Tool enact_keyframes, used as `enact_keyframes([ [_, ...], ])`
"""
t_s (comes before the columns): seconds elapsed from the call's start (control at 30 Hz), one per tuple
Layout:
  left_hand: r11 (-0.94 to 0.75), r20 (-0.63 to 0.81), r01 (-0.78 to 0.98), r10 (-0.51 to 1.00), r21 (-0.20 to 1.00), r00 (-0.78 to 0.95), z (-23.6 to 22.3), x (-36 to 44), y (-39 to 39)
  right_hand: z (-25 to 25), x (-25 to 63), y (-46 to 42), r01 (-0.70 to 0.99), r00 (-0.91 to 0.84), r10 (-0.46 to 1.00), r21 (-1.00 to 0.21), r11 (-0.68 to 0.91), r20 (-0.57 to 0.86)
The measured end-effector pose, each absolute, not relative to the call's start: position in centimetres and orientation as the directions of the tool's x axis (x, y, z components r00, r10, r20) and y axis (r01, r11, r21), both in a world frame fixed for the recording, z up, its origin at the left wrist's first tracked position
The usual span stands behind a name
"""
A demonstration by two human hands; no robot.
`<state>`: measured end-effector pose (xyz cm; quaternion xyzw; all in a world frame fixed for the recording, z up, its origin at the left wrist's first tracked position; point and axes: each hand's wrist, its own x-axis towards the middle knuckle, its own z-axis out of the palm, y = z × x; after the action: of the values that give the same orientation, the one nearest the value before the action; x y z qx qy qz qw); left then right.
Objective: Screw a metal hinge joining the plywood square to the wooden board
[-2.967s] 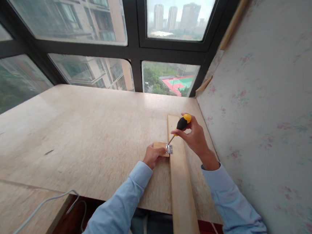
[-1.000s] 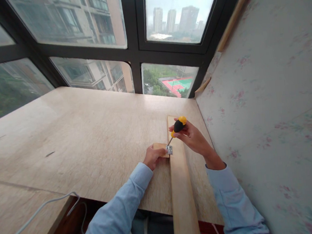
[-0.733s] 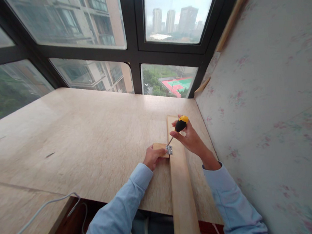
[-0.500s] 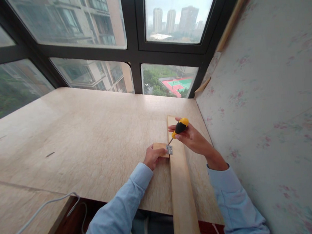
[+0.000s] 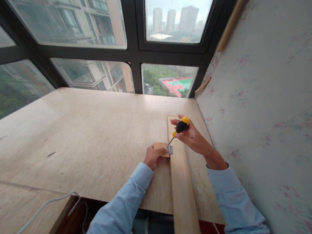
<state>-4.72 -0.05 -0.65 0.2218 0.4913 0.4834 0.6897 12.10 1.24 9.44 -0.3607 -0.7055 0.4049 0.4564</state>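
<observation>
head view: i'm looking down on a pale bench [image 5: 100, 136] by the windows, and both hands are working close together over the wood. my left hand [image 5: 153, 156] is gripping the small wood block [image 5: 161, 148], its fingers closed on the block, with the thumb lying over it right at the edge of the metal hinge [image 5: 169, 149]. the block is sitting against the left side of the long wooden board [image 5: 182, 187], and the hinge is spanning the joint between the two. over on the right, my right hand [image 5: 192, 137] is holding the screwdriver [image 5: 182, 125], fingers curled around the yellow and black handle, some of them loosely spread. the screwdriver is leaning, handle up and to the right, its shaft running down to the upper left part of the hinge; the tip is too small for me to tell exactly where it's meeting the metal. the board is lying lengthwise on the bench and its near end is running out past the front edge. a white cable [image 5: 40, 206] is curving over the lower left, and the flowered wall [image 5: 266, 103] is rising on the right.
</observation>
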Motion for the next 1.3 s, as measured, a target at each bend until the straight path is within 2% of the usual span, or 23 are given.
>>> enact_keyframes([
  [0.1,0.429,-0.461,-0.450,0.886,0.783,0.043,-0.6,-4.7,-0.1,10.1,12.2,1.0,0.177,-0.320,0.898,-0.913,0.368,0.300],
  [0.23,0.426,-0.459,-0.451,0.887,0.784,0.041,-0.6,-4.7,-0.1,10.3,11.3,1.0,0.531,0.022,0.933,-0.794,0.294,0.360],
  [0.3,0.428,-0.462,-0.451,0.886,0.783,0.038,-0.5,-4.7,-0.1,10.0,10.9,1.2,0.596,0.104,0.910,-0.758,0.266,0.401],
  [0.37,0.426,-0.458,-0.451,0.888,0.784,0.042,-0.3,-4.7,-0.2,9.6,10.7,1.3,0.521,0.046,0.916,-0.792,0.319,0.399],
  [0.47,0.425,-0.453,-0.450,0.890,0.785,0.050,-0.1,-4.7,-0.3,9.3,11.4,1.3,0.263,-0.136,0.916,-0.878,0.400,0.376],
  [0.53,0.429,-0.461,-0.450,0.886,0.783,0.042,0.0,-4.7,-0.3,9.5,12.2,1.2,0.127,-0.247,0.907,-0.916,0.380,0.342],
  [0.6,0.429,-0.467,-0.452,0.884,0.782,0.033,-0.1,-4.6,-0.3,10.0,12.9,1.0,0.076,-0.333,0.898,-0.941,0.330,0.288],
  [0.67,0.427,-0.464,-0.449,0.885,0.784,0.031,-0.1,-4.6,-0.2,10.4,13.0,0.9,0.126,-0.328,0.914,-0.948,0.293,0.239],
  [0.7,0.426,-0.463,-0.446,0.886,0.787,0.030,-0.2,-4.6,-0.2,10.6,12.9,0.8,0.197,-0.266,0.937,-0.938,0.285,0.228],
  [0.8,0.430,-0.467,-0.431,0.884,0.793,0.024,-0.2,-4.6,-0.2,10.7,11.8,0.9,0.517,0.076,0.953,-0.829,0.214,0.294],
  [0.87,0.432,-0.469,-0.427,0.883,0.794,0.022,-0.2,-4.6,-0.2,10.5,11.2,1.1,0.632,0.199,0.913,-0.759,0.159,0.357],
  [0.93,0.433,-0.469,-0.427,0.883,0.794,0.024,-0.1,-4.6,-0.3,10.1,11.0,1.2,0.588,0.156,0.919,-0.782,0.209,0.363],
  [1.03,0.431,-0.467,-0.432,0.884,0.792,0.027,0.0,-4.6,-0.3,9.7,11.5,1.4,0.332,-0.052,0.940,-0.882,0.335,0.337],
  [1.1,0.431,-0.467,-0.437,0.884,0.790,0.028,0.1,-4.6,-0.3,9.6,12.1,1.4,0.195,-0.176,0.939,-0.924,0.328,0.296],
  [1.17,0.433,-0.470,-0.438,0.882,0.788,0.028,0.1,-4.6,-0.3,9.8,12.5,1.3,0.164,-0.229,0.945,-0.948,0.274,0.233],
  [1.3,0.436,-0.474,-0.440,0.880,0.785,0.027,0.0,-4.6,-0.3,10.5,12.5,1.1,0.251,-0.185,0.967,-0.943,0.217,0.174],
])
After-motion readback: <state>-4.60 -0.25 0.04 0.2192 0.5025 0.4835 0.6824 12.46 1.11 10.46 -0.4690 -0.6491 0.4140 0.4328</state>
